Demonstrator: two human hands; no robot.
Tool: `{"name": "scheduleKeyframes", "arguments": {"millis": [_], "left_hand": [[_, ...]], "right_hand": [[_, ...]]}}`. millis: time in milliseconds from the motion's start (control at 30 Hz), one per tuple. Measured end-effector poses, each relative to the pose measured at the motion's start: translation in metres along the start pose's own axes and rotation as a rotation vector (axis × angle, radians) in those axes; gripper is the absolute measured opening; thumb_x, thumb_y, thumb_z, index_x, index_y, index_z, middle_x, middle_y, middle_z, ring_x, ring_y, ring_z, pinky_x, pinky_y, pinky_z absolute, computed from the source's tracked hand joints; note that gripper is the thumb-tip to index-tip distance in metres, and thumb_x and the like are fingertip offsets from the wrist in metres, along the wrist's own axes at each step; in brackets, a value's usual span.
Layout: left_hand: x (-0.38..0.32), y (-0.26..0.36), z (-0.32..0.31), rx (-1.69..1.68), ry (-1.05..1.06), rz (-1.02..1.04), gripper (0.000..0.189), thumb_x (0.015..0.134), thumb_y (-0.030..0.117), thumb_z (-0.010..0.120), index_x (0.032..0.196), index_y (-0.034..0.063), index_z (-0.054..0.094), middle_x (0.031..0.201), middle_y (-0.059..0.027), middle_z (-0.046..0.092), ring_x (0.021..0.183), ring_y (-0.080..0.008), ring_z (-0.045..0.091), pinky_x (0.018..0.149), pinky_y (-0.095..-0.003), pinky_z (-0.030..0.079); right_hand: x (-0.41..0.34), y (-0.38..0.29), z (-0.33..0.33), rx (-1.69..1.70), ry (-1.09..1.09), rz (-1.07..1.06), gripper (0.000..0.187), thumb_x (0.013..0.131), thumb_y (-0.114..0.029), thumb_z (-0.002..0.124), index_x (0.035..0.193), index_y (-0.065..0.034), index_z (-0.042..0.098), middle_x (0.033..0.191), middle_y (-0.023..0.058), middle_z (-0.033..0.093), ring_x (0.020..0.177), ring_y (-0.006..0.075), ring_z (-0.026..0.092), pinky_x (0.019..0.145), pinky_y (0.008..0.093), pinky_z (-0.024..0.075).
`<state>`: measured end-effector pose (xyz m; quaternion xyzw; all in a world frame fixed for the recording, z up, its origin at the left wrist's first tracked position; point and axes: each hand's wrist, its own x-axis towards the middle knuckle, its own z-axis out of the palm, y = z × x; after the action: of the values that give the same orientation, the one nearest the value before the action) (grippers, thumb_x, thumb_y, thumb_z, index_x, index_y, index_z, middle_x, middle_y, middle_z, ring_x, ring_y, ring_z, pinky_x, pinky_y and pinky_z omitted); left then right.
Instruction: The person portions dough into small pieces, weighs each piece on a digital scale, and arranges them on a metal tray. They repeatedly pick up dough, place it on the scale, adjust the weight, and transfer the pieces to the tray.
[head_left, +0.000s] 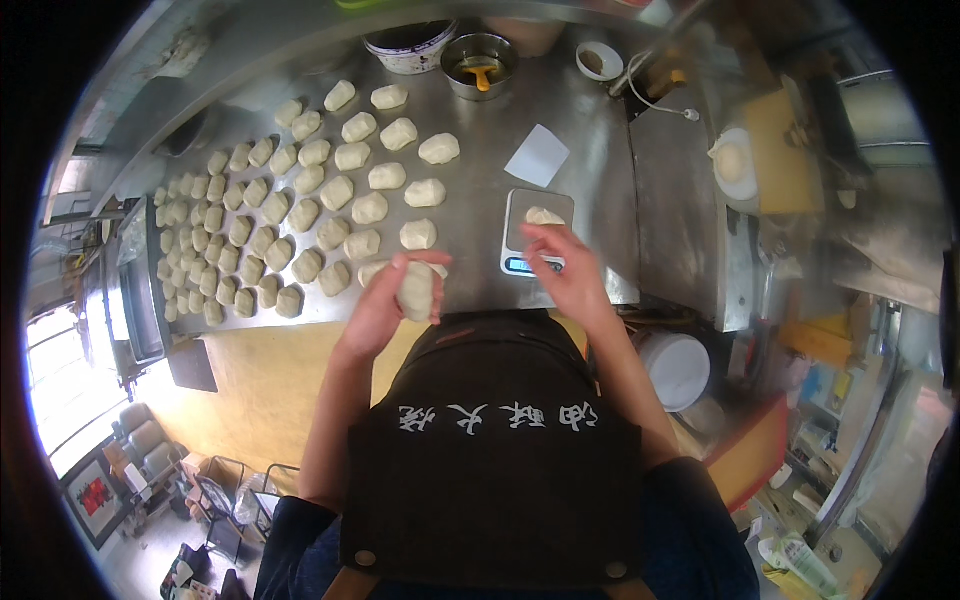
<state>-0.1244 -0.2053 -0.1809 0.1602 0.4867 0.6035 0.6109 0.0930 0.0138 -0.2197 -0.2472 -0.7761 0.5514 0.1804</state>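
My left hand (381, 307) holds a pale dough piece (416, 291) near the front edge of the steel table (480, 225). Over the digital kitchen scale (517, 238) is my right hand (568, 274), blurred, its fingertips at the near side of a small dough piece (543, 217) on the weighing plate; whether they touch it is unclear. The scale's display is lit and partly behind the fingers. Rows of rounded dough pieces (370, 208) cover the table's left and middle parts. A white sheet (537, 156) lies just beyond the scale.
Along the back stand a stained white tub (412, 56), a metal bowl (463, 84) with an orange-handled tool (480, 73) in it, and a small white bowl (615, 64). A white cable (660, 107) lies at the back right. A white lidded bucket (677, 371) stands below, right.
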Motion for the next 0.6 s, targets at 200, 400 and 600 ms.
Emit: {"name": "scheduleKeyframes", "arguments": {"millis": [200,400,600], "left_hand": [[0.000,-0.008,0.024,0.347,0.057,0.018,0.068,0.114,0.053,0.044,0.155,-0.0008,0.050,0.109,-0.0062,0.068,0.094,-0.0152,0.066,0.084,-0.0308,0.056],[0.001,0.005,0.015,0.482,-0.174,-0.098,0.039,0.108,0.027,0.068,0.135,-0.0005,0.068,0.101,-0.0047,0.073,0.091,-0.0118,0.067,0.083,-0.0279,0.056],[-0.004,0.003,-0.002,0.464,-0.227,-0.229,0.028,0.107,0.025,0.068,0.119,0.0008,0.075,0.094,-0.0050,0.074,0.076,-0.0114,0.067,0.069,-0.0281,0.055]], "right_hand": [[0.002,-0.081,0.032,0.044,-0.281,-0.256,0.049,0.092,-0.021,0.080,0.138,-0.0083,0.068,0.120,0.0121,0.069,0.117,0.0321,0.066,0.100,0.0438,0.0536],[-0.002,-0.074,0.047,-0.032,-0.326,-0.124,0.025,0.093,-0.018,0.078,0.114,-0.0062,0.077,0.101,0.0143,0.070,0.093,0.0364,0.069,0.083,0.0447,0.0556],[-0.007,-0.079,0.009,0.102,-0.554,0.066,0.019,0.097,-0.016,0.074,0.110,-0.0023,0.077,0.093,0.0129,0.074,0.082,0.0251,0.075,0.072,0.0362,0.0569]]}}
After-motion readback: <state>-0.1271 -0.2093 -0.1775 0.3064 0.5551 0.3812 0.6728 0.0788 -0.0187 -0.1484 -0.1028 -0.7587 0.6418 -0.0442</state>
